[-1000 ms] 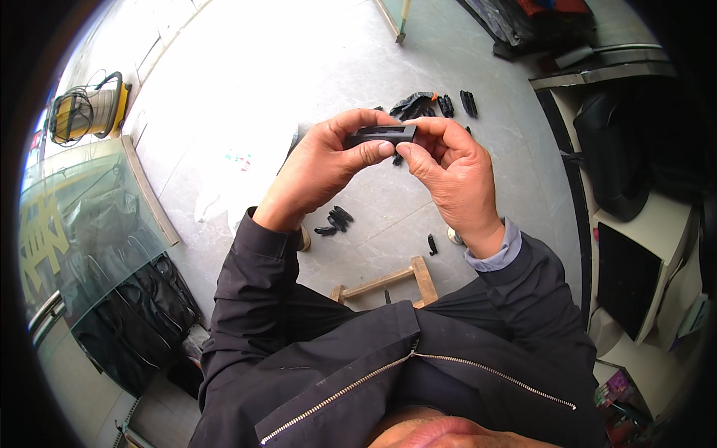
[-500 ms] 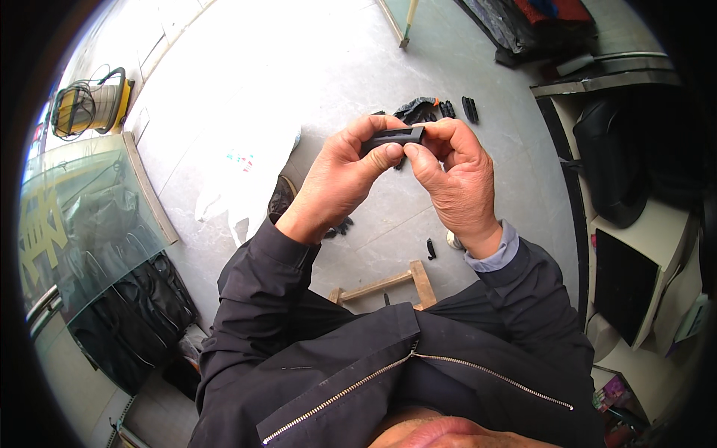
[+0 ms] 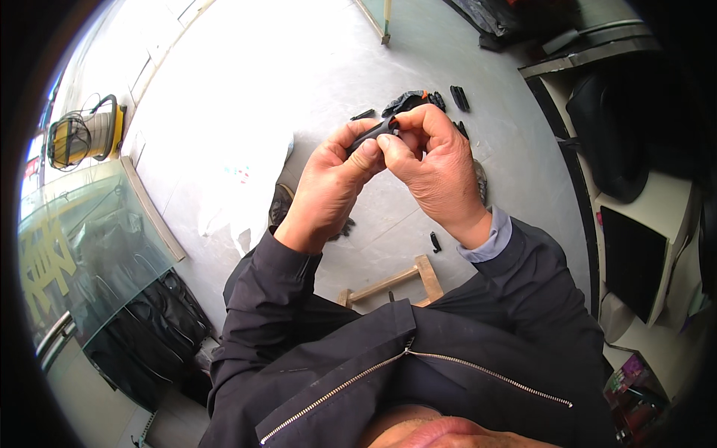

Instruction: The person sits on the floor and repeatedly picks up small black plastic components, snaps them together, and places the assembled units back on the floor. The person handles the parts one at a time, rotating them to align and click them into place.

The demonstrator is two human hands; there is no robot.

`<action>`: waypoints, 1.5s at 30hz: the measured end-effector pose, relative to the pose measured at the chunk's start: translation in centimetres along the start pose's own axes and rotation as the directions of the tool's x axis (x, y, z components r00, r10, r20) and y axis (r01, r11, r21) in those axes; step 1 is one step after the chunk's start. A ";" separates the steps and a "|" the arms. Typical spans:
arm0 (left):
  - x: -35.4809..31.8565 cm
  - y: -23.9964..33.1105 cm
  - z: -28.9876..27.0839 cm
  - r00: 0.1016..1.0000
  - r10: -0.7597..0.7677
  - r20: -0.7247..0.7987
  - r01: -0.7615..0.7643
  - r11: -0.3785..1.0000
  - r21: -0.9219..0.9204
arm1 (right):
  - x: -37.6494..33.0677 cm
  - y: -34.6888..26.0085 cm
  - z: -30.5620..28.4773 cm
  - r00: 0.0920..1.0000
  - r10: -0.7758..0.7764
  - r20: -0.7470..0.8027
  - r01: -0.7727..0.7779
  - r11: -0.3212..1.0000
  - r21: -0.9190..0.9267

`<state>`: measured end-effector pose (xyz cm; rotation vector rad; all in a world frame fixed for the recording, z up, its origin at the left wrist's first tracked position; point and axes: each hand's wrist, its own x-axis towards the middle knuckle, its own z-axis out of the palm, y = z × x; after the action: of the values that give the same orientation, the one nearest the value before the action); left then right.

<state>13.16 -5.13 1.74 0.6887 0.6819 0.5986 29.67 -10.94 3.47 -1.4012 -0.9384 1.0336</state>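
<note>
In front of my chest I hold a slim, hollow-looking black plastic piece (image 3: 371, 137) between both hands. My left hand (image 3: 332, 168) is closed round its left end, thumb on the near side. The thumb and fingers of my right hand (image 3: 437, 168) pinch its right end, where a curved black edge sticks up. My fingers cover much of the piece, so its full shape is hidden. On the floor beyond my hands lie several black ridged pieces (image 3: 458, 98) beside a crumpled black bag (image 3: 405, 103) with an orange spot.
A small black piece (image 3: 435, 241) lies on the floor near a wooden stool frame (image 3: 385, 286). At left are a yellow-and-grey corded machine (image 3: 86, 136), a glass panel (image 3: 97, 224) and black bags (image 3: 153, 321). A pale cabinet (image 3: 650, 205) lines the right side.
Both hands have shifted slightly left with the black piece. It now tilts, and my right fingers have moved over its right end, covering more of it. The view has shifted a little.
</note>
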 end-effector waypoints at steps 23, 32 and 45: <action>-0.1 0.0 0.1 0.996 0.053 0.067 -0.052 0.998 -0.017 | 0.3 -0.7 -0.9 0.974 -0.220 0.047 0.225 0.949 -0.222; -0.5 -0.4 0.0 0.995 0.098 0.030 -0.097 0.995 -0.038 | -0.1 -0.1 0.2 0.959 -0.283 -0.005 0.274 0.933 -0.231; -0.9 -0.6 -0.4 0.994 0.108 0.035 -0.108 0.994 -0.011 | -0.8 0.5 1.0 0.935 -0.347 -0.073 0.332 0.928 -0.168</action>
<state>12.47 -6.03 1.43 0.7294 0.6115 0.6873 28.50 -11.42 2.99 -1.3416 -1.1563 0.6343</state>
